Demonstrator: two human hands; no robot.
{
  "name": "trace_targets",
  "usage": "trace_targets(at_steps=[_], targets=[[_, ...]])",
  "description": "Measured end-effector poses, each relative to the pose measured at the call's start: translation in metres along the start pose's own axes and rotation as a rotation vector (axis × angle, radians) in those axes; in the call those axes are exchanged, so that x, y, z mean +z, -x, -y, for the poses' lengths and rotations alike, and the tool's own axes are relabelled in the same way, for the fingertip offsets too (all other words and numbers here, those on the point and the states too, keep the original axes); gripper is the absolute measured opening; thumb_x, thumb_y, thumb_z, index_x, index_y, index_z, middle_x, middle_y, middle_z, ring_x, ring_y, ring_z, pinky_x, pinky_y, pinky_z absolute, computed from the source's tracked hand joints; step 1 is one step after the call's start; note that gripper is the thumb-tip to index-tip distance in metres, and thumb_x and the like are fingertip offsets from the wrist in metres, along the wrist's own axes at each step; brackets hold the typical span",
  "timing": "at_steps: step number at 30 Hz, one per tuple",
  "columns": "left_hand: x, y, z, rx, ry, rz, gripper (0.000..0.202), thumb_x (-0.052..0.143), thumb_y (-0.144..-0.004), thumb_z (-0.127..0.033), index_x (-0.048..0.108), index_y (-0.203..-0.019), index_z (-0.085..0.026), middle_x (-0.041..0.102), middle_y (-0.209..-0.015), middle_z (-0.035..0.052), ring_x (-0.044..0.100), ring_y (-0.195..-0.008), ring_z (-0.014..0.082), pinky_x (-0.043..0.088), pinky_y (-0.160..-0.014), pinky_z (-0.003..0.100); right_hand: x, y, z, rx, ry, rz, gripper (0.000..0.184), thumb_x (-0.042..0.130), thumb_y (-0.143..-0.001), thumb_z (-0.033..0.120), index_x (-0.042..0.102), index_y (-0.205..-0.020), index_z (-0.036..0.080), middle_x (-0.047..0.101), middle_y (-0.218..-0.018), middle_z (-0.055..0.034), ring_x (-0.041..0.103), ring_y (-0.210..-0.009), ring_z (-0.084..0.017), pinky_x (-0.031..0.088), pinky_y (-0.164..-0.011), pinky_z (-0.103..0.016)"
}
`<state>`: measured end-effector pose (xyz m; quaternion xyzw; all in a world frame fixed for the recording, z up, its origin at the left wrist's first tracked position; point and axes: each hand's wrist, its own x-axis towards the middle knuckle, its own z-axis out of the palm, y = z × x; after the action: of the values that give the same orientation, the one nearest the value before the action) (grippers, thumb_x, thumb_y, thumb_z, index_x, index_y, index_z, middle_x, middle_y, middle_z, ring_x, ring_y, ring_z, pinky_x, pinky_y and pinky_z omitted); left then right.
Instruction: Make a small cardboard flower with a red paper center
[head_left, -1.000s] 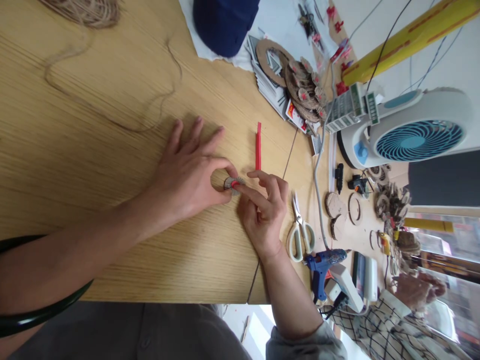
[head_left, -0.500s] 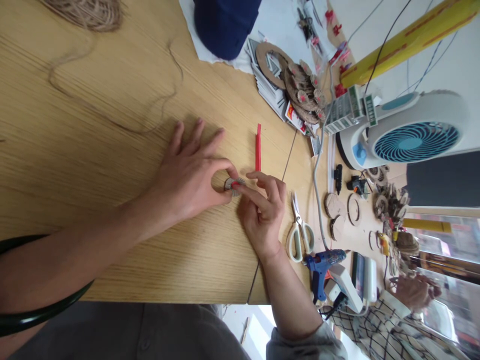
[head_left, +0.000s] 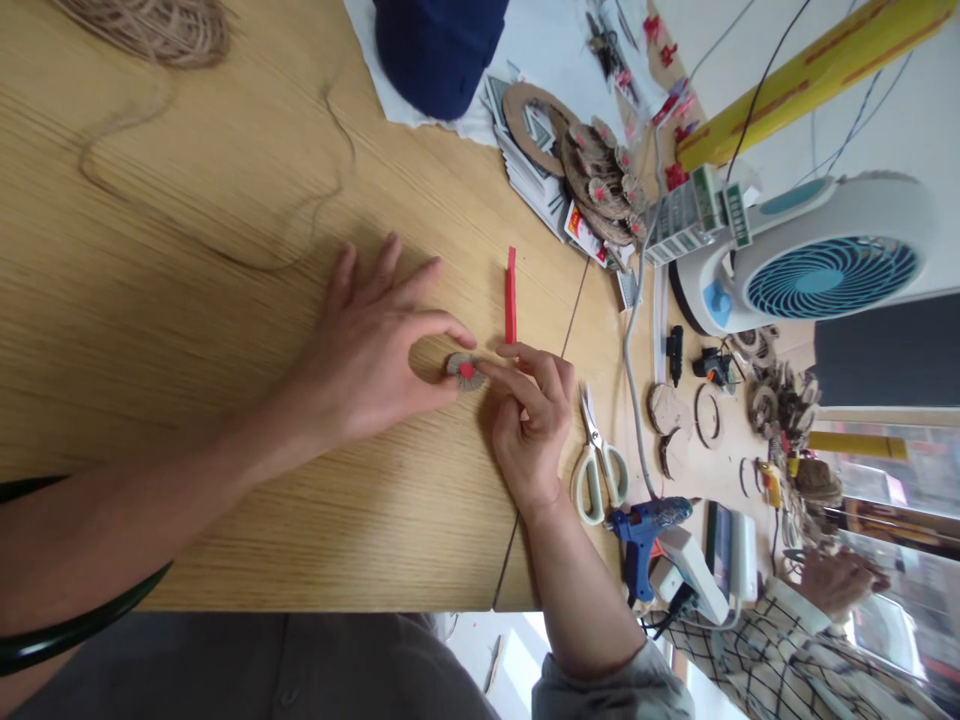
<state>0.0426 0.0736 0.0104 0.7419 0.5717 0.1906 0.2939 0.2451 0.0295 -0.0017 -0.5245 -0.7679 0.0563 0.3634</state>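
Note:
A small round grey-brown pleated rosette with a red centre lies on the wooden table. Around it curve the thumb and forefinger of my left hand, at its edges, while the other fingers spread over the wood. My right hand holds nothing; its forefinger points out to the rosette's right edge, the other fingers loosely bent. Beyond my right fingertips lies a red strip. Scissors with pale handles rest to the right of that hand.
A ball of twine trails a loose strand at upper left. Farther off are a dark blue cap, cardboard rings with rosettes, and a fan. At right, a blue glue gun lies near another person's hand.
My right forefinger has drawn back from the rosette's red centre to its right edge, uncovering the red. My left forefinger and thumb have loosened slightly around it.

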Motion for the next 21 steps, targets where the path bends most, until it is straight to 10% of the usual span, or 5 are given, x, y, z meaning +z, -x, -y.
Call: trace_targets(at_steps=[10, 16, 21], targets=[[-0.01, 0.003, 0.001, 0.047, 0.478, -0.449, 0.037, 0.046, -0.109, -0.04, 0.077, -0.12, -0.022, 0.065, -0.16, 0.0092, 0.051, -0.157, 0.0217, 0.037, -0.133, 0.039, 0.006, -0.001, -0.007, 0.082, -0.12, -0.16, 0.048, 0.047, -0.089, -0.003, 0.081, -0.103, 0.027, 0.081, -0.106, -0.0024, 0.071, -0.104, -0.021, 0.056, -0.093, -0.042], [-0.029, -0.016, -0.037, 0.122, 0.179, -0.242, 0.056, 0.036, -0.112, -0.052, 0.074, -0.138, -0.02, 0.042, -0.178, 0.011, 0.018, -0.172, 0.0334, 0.017, -0.138, 0.057, 0.012, -0.001, -0.027, 0.24, -0.245, -0.404, 0.039, 0.043, -0.097, 0.011, 0.079, -0.106, 0.024, 0.074, -0.112, -0.0079, 0.066, -0.107, -0.022, 0.06, -0.082, -0.037], [-0.002, -0.038, -0.082, 0.29, -0.13, -0.11, 0.076, 0.05, -0.105, -0.069, 0.063, -0.154, -0.012, 0.028, -0.181, 0.0219, 0.012, -0.171, 0.0439, 0.007, -0.137, 0.068, 0.01, -0.005, -0.053, 0.357, -0.251, -0.582, 0.032, 0.042, -0.101, 0.023, 0.073, -0.108, 0.022, 0.072, -0.115, -0.0093, 0.066, -0.106, -0.021, 0.059, -0.087, -0.039]])
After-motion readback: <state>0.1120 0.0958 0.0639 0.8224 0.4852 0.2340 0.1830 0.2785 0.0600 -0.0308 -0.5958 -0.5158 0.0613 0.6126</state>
